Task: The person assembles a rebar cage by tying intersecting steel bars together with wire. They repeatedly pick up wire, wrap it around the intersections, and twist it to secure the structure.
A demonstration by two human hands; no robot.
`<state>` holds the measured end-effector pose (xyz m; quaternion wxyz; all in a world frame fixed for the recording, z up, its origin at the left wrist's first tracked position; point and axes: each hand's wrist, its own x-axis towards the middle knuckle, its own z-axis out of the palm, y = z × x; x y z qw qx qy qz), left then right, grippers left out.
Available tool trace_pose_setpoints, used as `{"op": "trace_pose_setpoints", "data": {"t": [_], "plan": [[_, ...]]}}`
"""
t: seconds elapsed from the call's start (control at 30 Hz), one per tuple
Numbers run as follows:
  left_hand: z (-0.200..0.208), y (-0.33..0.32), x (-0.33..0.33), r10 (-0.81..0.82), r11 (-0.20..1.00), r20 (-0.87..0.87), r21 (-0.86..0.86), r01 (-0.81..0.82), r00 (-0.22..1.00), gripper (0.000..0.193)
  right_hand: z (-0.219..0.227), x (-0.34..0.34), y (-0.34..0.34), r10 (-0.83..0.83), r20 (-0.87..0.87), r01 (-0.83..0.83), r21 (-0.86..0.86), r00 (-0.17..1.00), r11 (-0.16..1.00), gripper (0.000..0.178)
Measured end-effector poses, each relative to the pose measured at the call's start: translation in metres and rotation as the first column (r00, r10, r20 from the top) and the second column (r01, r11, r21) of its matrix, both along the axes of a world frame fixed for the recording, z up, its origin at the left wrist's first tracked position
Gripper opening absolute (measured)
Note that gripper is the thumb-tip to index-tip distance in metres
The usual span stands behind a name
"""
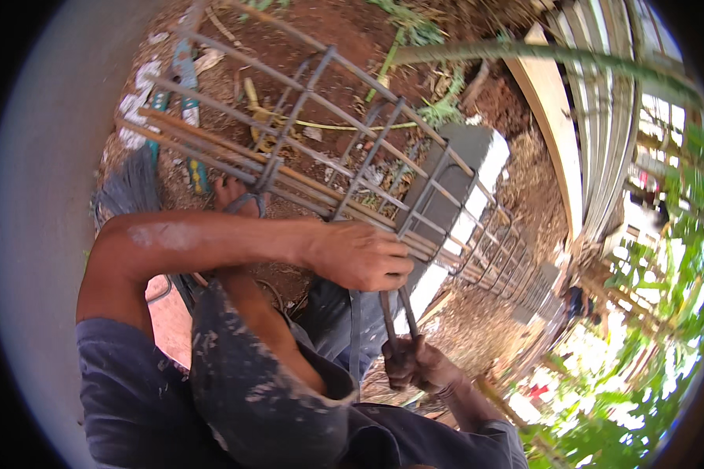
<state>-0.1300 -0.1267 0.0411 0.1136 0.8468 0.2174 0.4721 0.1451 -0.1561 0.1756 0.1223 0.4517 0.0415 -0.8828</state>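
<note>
A long steel rebar cage (pixel 368 129), made of straight bars crossed by square stirrups, runs from upper left toward the right. My left hand (pixel 364 254) is at its near side, fingers curled down against the lower bars by a stirrup. What those fingers pinch, if anything, is hidden. Below, my right hand (pixel 418 363) is closed around the two dark handles of pincers (pixel 399 313). The jaws of the pincers are out of sight behind my left hand. Under the cage stands a grey block (pixel 469 148) with a bright white side.
Left of me rises a smooth grey wall (pixel 39 234). Beside my sandalled foot (pixel 238 195) are dark broom bristles (pixel 137 187) and a turquoise strip (pixel 186 70). A green pole (pixel 540 55), a pale plank (pixel 555 133) and corrugated sheets (pixel 602 102) lie beyond the cage.
</note>
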Motion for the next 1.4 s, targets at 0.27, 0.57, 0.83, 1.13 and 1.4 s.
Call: {"op": "trace_pose_setpoints", "data": {"t": [0.27,0.57,0.83,1.13,1.4], "plan": [[0.070,-0.006,0.069,-0.437,0.881,-0.325,0.036,0.472,0.839,0.021,-0.032,0.061,-0.085,-0.464,-0.007,0.423,0.421,0.886,0.802,0.080],[0.111,-0.002,0.118,-0.522,0.852,-0.539,-0.288,0.437,0.661,0.024,-0.152,0.144,-0.083,-0.439,0.762,-0.854,0.519,0.476,-0.025,0.069],[0.116,-0.038,0.135,-0.368,0.660,-0.318,-0.752,0.004,0.874,0.013,-0.132,0.120,-0.081,-0.441,0.527,-0.602,0.798,0.726,-0.038,0.065],[0.129,-0.033,0.143,0.010,0.411,-0.113,-0.905,-0.107,0.994,0.024,-0.060,0.095,-0.085,-0.471,-0.117,0.265,0.928,0.874,0.263,0.031],[0.130,-0.036,0.172,0.262,0.123,0.159,-0.984,0.131,0.952,0.025,-0.032,0.084,-0.081,-0.465,-0.011,0.121,0.971,0.885,0.207,0.040]]}}
